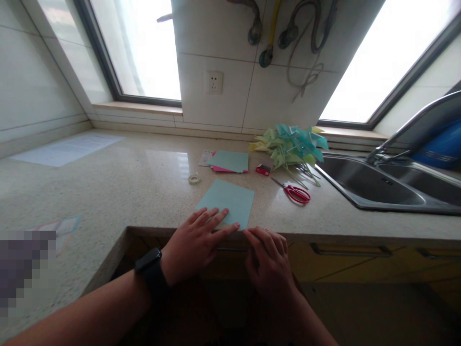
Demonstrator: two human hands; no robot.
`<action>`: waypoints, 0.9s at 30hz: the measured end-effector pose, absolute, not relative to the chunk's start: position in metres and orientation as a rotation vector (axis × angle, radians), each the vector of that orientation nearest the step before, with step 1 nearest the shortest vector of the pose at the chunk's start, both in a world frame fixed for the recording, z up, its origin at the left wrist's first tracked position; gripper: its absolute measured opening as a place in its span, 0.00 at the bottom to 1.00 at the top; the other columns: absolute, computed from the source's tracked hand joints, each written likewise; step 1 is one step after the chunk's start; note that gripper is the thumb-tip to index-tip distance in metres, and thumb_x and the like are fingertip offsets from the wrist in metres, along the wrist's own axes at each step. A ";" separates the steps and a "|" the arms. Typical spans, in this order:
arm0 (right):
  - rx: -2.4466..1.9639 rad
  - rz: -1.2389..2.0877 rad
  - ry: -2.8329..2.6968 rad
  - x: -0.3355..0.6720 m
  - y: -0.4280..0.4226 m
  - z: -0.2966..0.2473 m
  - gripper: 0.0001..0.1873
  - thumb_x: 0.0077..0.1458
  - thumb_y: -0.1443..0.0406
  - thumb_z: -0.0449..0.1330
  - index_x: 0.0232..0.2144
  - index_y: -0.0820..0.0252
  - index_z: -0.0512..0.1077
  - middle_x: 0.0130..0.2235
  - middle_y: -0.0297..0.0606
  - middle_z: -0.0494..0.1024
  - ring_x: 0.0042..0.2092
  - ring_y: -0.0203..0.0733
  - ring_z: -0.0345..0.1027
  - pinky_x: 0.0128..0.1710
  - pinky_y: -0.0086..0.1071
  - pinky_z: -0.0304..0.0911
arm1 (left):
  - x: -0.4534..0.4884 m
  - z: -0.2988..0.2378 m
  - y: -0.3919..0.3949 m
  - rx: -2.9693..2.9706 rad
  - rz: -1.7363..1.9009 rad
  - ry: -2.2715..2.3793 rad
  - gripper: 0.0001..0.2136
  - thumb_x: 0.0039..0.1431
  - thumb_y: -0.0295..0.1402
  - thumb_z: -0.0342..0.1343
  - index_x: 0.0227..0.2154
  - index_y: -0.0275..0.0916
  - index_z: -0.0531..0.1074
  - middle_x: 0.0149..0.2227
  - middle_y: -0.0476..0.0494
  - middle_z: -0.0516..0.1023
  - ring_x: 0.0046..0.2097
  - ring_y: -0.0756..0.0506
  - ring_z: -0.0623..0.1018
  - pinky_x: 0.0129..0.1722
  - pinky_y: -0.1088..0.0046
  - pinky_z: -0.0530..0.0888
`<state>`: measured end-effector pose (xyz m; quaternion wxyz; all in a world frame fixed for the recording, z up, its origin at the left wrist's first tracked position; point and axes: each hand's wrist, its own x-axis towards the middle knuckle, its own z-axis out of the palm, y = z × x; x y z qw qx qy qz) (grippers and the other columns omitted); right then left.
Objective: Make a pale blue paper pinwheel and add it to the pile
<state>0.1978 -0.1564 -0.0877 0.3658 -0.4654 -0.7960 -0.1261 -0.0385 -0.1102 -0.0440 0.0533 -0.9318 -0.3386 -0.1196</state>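
Observation:
A light blue square of paper [230, 199] lies on the speckled countertop [137, 182] near its front edge. My left hand [196, 238], with a black watch on the wrist, lies flat on the sheet's near edge, fingers stretched out. My right hand [268, 257] rests at the counter's front edge beside the sheet's near right corner, fingers curled down over the edge; nothing shows in it.
A stack of coloured papers [228, 162], a tape roll [194, 179], a small red box [263, 169], red scissors [295, 192] and a pile of paper pinwheels [293, 146] lie behind. A steel sink [382, 185] with tap is at right. A white sheet [68, 149] lies far left.

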 end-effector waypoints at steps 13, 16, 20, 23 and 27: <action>-1.208 -0.281 -2.050 0.198 -0.156 -0.082 0.21 0.61 0.72 0.56 0.56 0.60 0.68 0.51 0.46 0.75 0.52 0.52 0.66 0.52 0.48 0.59 | -0.038 -0.043 -0.109 -2.825 -0.373 -1.025 0.35 0.63 0.29 0.55 0.70 0.55 0.49 0.72 0.43 0.55 0.68 0.34 0.60 0.66 0.49 0.58; -1.213 -0.279 -2.052 0.197 -0.156 -0.082 0.20 0.61 0.72 0.56 0.56 0.61 0.68 0.51 0.46 0.75 0.51 0.52 0.66 0.51 0.48 0.59 | -0.038 -0.043 -0.108 -2.825 -0.370 -1.023 0.35 0.63 0.29 0.55 0.70 0.55 0.50 0.71 0.43 0.55 0.68 0.34 0.60 0.66 0.49 0.58; -1.217 -0.288 -2.055 0.196 -0.156 -0.080 0.20 0.61 0.72 0.56 0.55 0.62 0.69 0.51 0.46 0.76 0.50 0.51 0.66 0.50 0.47 0.59 | -0.039 -0.044 -0.109 -2.824 -0.358 -1.017 0.35 0.63 0.29 0.55 0.70 0.55 0.49 0.72 0.43 0.55 0.68 0.35 0.61 0.66 0.49 0.58; -1.222 -0.296 -2.059 0.195 -0.155 -0.078 0.19 0.62 0.71 0.56 0.55 0.62 0.69 0.50 0.46 0.76 0.49 0.50 0.66 0.49 0.46 0.59 | -0.039 -0.043 -0.110 -2.821 -0.357 -1.017 0.36 0.63 0.29 0.55 0.70 0.54 0.49 0.72 0.43 0.55 0.68 0.34 0.60 0.66 0.49 0.58; -1.232 -0.299 -2.058 0.194 -0.155 -0.078 0.18 0.62 0.71 0.56 0.54 0.62 0.70 0.50 0.46 0.76 0.49 0.50 0.66 0.48 0.46 0.58 | -0.038 -0.043 -0.110 -2.820 -0.374 -1.018 0.34 0.64 0.29 0.54 0.70 0.55 0.49 0.71 0.42 0.56 0.68 0.34 0.61 0.65 0.49 0.59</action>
